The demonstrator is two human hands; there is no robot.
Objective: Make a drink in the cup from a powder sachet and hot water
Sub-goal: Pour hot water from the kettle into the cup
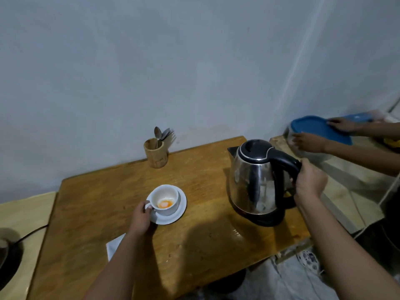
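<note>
Now the kettle [254,178] is gripped by the right hand [310,180], whose fingers are closed around the black handle; the steel body stands on its black base just to the left of that hand. Well across the wooden table [97,213], the white cup [165,199] is held at its small handle by the left hand [141,215], thumb and fingers pinched shut on it. Orange powder [165,204] is seen at the bottom of the cup, which is set on a white saucer [179,210]. Beyond the left hand, near the wall, a wooden holder [155,153] with spoons and forks is placed. A white paper [114,245] is partly covered by the left forearm. Past the right hand, a blue lid [313,128] is touched by another person's hands.
</note>
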